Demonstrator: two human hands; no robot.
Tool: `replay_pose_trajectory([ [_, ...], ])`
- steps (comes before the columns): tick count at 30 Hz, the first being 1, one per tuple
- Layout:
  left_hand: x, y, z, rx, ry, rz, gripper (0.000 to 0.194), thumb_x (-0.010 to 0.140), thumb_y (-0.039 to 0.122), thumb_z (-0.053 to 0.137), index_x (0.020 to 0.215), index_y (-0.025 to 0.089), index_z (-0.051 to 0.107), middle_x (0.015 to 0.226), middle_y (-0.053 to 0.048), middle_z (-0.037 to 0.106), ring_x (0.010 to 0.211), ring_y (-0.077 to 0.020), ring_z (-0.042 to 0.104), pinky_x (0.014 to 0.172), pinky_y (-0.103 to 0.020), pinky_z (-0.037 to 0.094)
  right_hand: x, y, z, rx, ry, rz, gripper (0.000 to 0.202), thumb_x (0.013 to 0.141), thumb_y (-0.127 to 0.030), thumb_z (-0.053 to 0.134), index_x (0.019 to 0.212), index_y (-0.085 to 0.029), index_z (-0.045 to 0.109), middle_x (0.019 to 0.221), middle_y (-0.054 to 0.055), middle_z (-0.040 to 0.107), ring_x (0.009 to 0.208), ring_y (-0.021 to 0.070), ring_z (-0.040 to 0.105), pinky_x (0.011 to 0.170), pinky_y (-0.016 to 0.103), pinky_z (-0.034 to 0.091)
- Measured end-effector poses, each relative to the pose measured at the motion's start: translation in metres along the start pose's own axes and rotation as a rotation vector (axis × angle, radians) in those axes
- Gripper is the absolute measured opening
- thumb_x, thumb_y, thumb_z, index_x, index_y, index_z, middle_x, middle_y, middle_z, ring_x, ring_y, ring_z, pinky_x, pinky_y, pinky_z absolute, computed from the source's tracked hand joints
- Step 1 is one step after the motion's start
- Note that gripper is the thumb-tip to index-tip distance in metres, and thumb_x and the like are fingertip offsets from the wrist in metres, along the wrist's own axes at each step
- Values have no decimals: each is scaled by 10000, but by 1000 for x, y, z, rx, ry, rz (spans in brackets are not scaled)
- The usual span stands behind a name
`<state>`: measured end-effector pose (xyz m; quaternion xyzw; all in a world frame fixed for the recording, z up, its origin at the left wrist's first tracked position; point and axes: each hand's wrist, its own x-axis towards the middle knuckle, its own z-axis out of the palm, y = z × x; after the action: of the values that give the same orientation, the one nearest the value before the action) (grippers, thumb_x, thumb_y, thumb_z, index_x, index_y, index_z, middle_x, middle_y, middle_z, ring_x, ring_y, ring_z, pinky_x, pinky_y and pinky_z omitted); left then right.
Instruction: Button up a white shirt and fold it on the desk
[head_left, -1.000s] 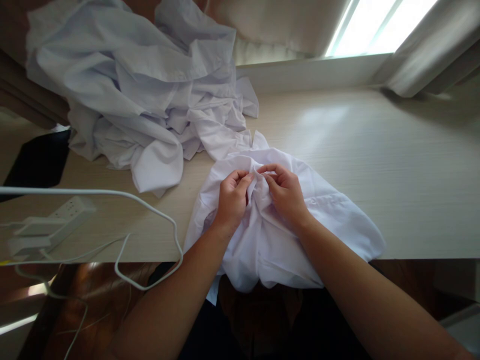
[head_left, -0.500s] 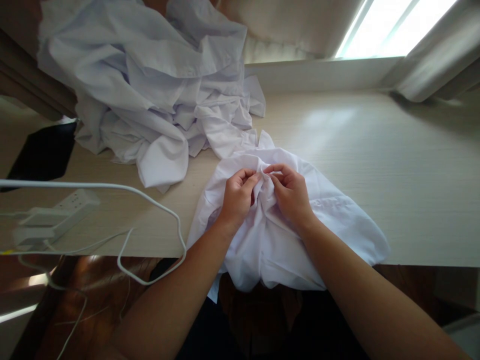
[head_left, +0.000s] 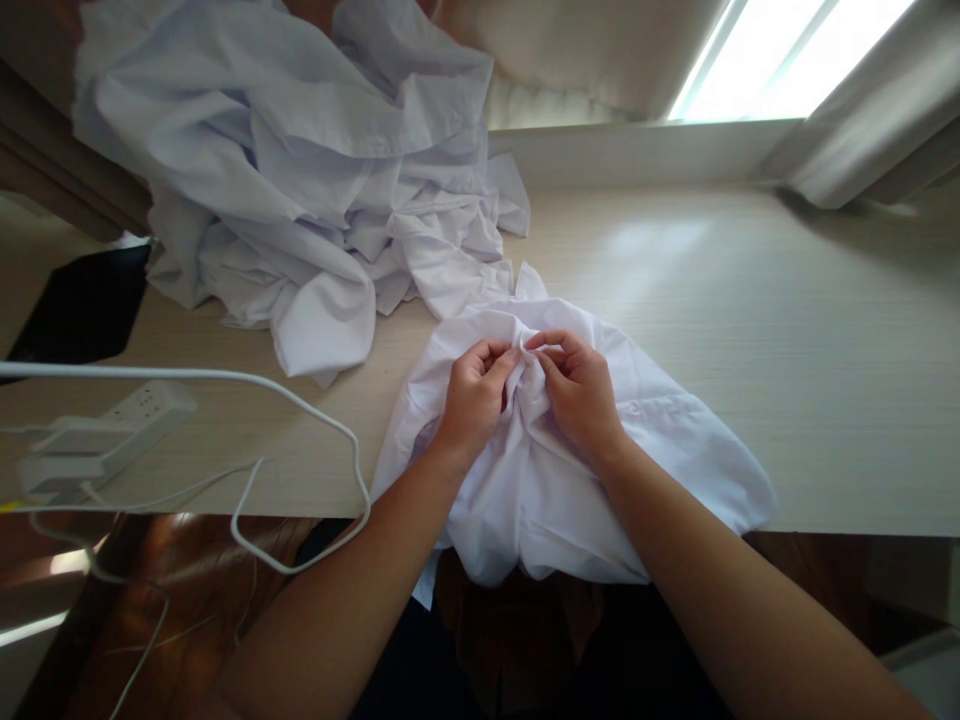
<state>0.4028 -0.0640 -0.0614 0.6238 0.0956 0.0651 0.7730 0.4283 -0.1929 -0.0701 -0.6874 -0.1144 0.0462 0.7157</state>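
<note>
Only the view seems to shift since one second ago, so that things stand a little more to the right in the frame. Largest is the pale table [head_left: 750,330], which crosses the frame from left to right. On it, in the upper left, lies a crumpled pile of white cloth [head_left: 300,180]. Smaller than this pile, the white garment [head_left: 559,515] is spread at the centre, and its lower part hangs over the front edge. At the upper right, a pale curtain [head_left: 847,110] stands beside the bright window [head_left: 780,60]. At the far left are a black flat object [head_left: 82,310] and, below it, a white power strip [head_left: 142,410]; a white cable [head_left: 225,376] bends in the lower left. The left hand [head_left: 476,395] and the right hand [head_left: 581,395] are near each other at the centre, and the fingers of both are narrow, pinching the garment at a small fold [head_left: 523,350]. What is inside this fold, I cannot tell.
</note>
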Motion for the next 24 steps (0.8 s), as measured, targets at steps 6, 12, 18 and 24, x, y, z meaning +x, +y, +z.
replay_pose_trajectory([
  [6,-1,1,-1,29,3,-3,251,832,391,706,763,177,593,594,43,495,459,-52,366,416,-211,245,-1,-2,0,-43,-3,-30,197,918,-395,602,1010,-223,628,655,-35,583,508,90,411,473,230,289],
  [12,-1,1,-1,22,4,-37,256,816,389,723,757,179,589,551,60,460,412,-41,328,399,-211,220,-2,-3,0,-70,2,-49,186,926,-387,593,1010,-224,626,656,-34,585,523,96,427,485,233,294],
  [18,0,0,-1,33,-9,-4,239,826,380,712,769,172,610,594,45,500,464,-53,367,431,-212,254,-1,-3,-1,-71,0,-42,200,921,-404,599,1004,-223,624,641,-38,573,507,94,402,472,233,273],
  [24,1,-3,-2,-2,-45,54,208,840,344,702,782,165,614,703,13,575,626,-84,501,582,-207,388,-2,-4,-1,-46,-14,-40,175,927,-378,590,1008,-225,616,666,-34,586,521,97,421,478,235,292],
])
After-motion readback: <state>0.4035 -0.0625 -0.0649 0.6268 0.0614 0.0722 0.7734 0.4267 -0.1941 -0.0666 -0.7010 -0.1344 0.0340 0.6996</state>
